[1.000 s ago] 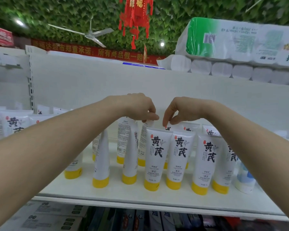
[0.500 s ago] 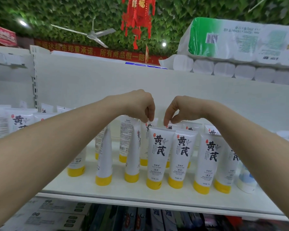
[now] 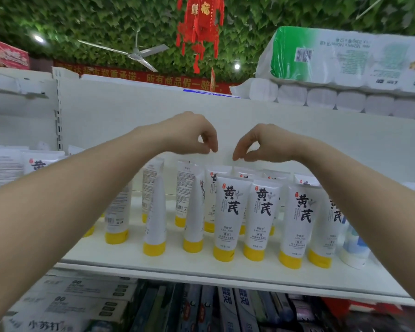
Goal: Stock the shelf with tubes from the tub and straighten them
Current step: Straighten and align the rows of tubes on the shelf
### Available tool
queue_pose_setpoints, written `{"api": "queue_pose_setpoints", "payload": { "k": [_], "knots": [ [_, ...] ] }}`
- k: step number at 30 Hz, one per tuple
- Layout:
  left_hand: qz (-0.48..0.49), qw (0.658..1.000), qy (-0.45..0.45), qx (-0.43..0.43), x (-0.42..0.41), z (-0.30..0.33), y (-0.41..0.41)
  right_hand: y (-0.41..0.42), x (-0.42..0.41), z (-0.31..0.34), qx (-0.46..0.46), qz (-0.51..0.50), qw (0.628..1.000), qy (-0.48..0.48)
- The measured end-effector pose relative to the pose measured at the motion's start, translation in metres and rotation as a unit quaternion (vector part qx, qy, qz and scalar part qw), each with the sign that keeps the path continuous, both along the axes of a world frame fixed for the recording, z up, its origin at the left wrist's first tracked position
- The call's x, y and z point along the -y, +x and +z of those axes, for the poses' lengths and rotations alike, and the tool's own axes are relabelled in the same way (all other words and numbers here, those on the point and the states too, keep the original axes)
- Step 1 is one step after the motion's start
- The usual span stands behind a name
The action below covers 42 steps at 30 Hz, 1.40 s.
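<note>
Several white tubes with yellow caps stand cap-down on the white shelf [image 3: 201, 268]. The front tubes [image 3: 230, 212] on the right face forward and show black characters. Further left, two tubes [image 3: 153, 212] are turned sideways or backwards. My left hand [image 3: 194, 135] and my right hand [image 3: 261, 142] hover side by side just above the back-row tube tops [image 3: 219, 172]. Each has thumb and forefinger pinched together with nothing in them. No tub is in view.
A blue and white bottle [image 3: 352, 248] stands at the shelf's right end. More white tubes [image 3: 41, 164] fill the bay to the left. Toilet roll packs [image 3: 345, 56] lie on top of the shelving. Toothpaste boxes [image 3: 70, 303] line the shelf below.
Both hands have lifted off the tops of the back-row tubes and now sit a little above them, slightly further apart. The tubes stay standing.
</note>
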<state>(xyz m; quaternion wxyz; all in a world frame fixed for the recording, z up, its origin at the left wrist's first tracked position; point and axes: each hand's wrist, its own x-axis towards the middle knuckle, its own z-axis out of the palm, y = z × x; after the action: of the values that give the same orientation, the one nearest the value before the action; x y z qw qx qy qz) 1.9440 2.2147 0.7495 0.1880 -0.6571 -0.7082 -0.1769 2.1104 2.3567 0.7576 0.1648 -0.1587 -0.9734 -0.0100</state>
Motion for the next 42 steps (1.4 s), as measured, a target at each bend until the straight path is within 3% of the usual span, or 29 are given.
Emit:
{"api": "queue_pose_setpoints", "payload": {
  "k": [4, 9, 15, 22, 27, 42],
  "knots": [
    [0.012, 0.999, 0.052, -0.006, 0.032, -0.004, -0.005, -0.002, 0.029, -0.001, -0.061, 0.075, 0.995, -0.021],
    [0.040, 0.995, 0.087, 0.000, 0.067, -0.024, -0.010, -0.010, 0.070, -0.016, -0.054, 0.126, 0.989, -0.061],
    [0.031, 0.999, 0.024, -0.006, 0.096, -0.041, -0.015, -0.019, 0.089, -0.026, 0.001, 0.072, 0.997, -0.010],
    [0.015, 0.999, 0.025, -0.043, 0.103, -0.054, -0.017, -0.023, 0.098, -0.037, -0.036, 0.034, 0.999, 0.022],
    [0.037, 0.996, 0.061, -0.046, 0.100, -0.057, -0.022, -0.027, 0.102, -0.040, -0.049, 0.035, 0.998, 0.033],
    [0.121, 0.990, 0.052, -0.057, 0.095, -0.056, -0.008, -0.030, 0.098, -0.037, -0.031, 0.060, 0.996, 0.051]
  ]
}}
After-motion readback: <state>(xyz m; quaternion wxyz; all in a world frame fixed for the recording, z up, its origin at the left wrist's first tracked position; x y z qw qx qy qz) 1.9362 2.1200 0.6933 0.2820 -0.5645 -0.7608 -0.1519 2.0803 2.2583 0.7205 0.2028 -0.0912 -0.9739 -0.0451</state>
